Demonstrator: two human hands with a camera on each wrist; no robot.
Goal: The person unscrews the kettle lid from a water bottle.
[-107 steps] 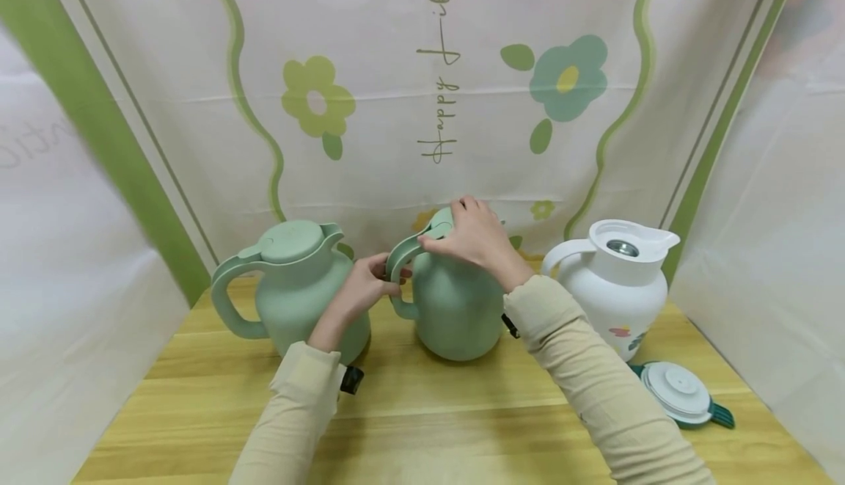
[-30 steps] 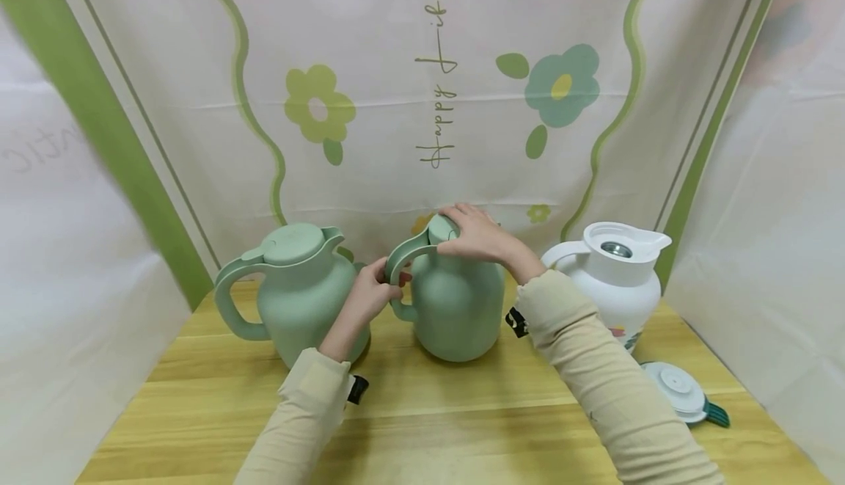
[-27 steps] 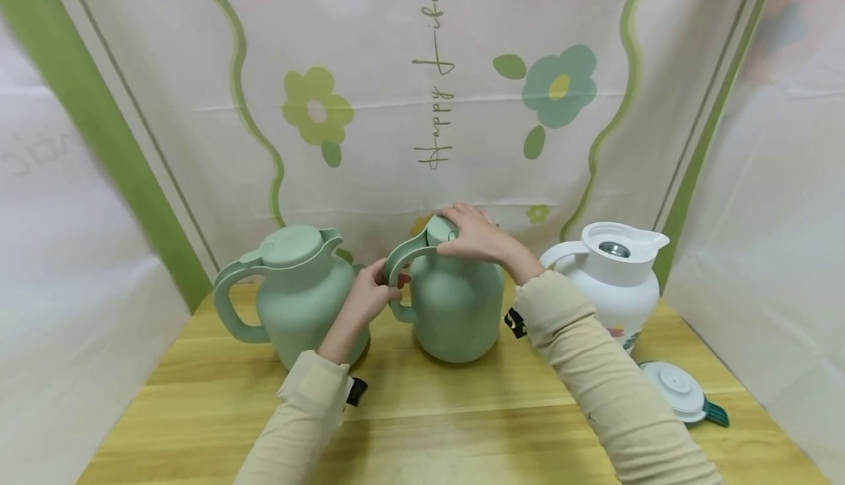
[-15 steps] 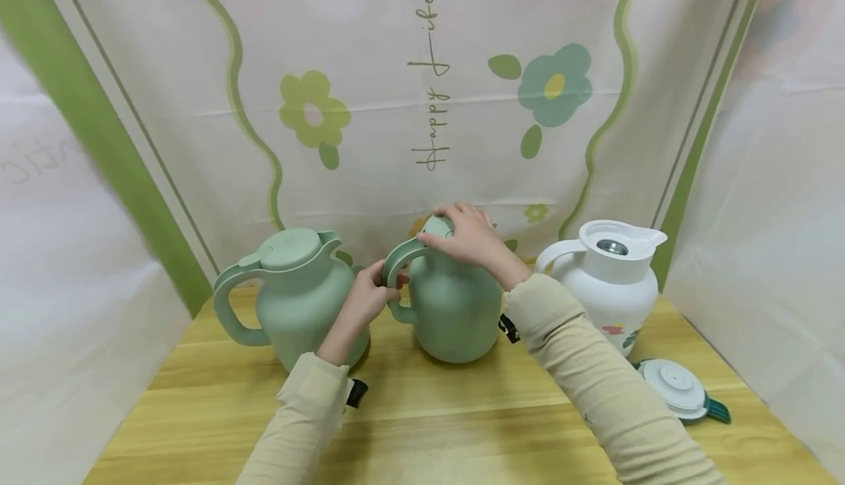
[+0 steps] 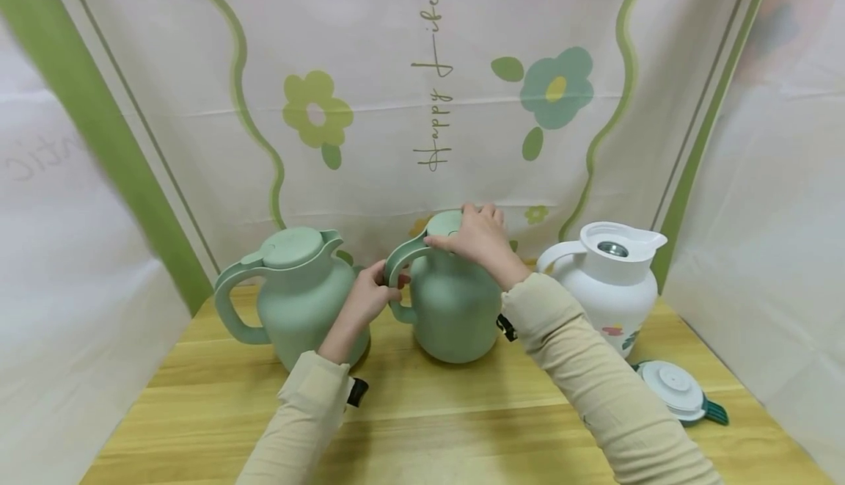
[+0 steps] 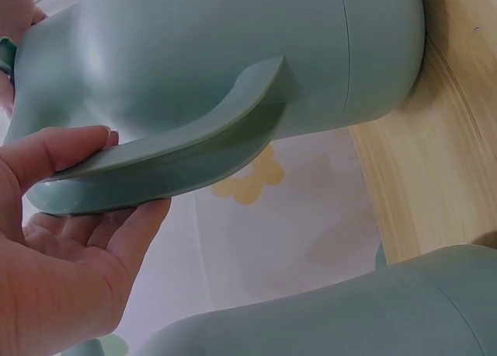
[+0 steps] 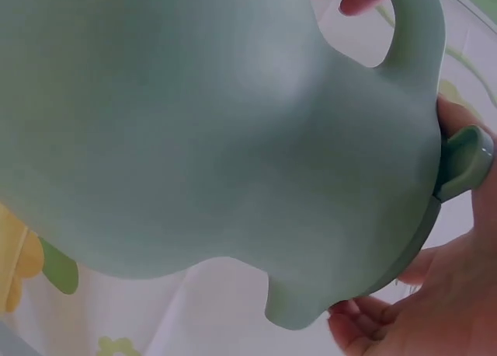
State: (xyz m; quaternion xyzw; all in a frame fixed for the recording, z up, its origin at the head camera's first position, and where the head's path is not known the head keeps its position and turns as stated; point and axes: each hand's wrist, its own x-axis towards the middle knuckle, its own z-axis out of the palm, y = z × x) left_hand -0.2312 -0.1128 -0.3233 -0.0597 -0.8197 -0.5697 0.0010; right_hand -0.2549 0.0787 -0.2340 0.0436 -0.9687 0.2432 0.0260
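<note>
A pale green thermos jug [image 5: 454, 316] stands upright on the table in the middle of the head view. My left hand [image 5: 367, 296] grips its handle [image 6: 186, 142], thumb on one side and fingers on the other in the left wrist view. Over the jug's top, my right hand [image 5: 480, 239] holds the round lid [image 5: 442, 222], thumb near the handle side and fingertips at the far rim. A raised tab [image 7: 463, 165] on the lid shows between thumb and fingers in the right wrist view. The hand hides part of the lid and the spout in the head view.
A second green jug [image 5: 300, 309] with its lid on stands close to the left forearm. At right is a white jug [image 5: 610, 287] without a lid, and a white and green lid [image 5: 675, 388] lies before it on the wooden table [image 5: 422, 434]. Printed cloth [image 5: 376, 30] hangs behind.
My right hand has shifted about over the lid; since half a second ago its fingers moved right, uncovering more of the lid. The left hand keeps holding the handle, and the jug stays in place.
</note>
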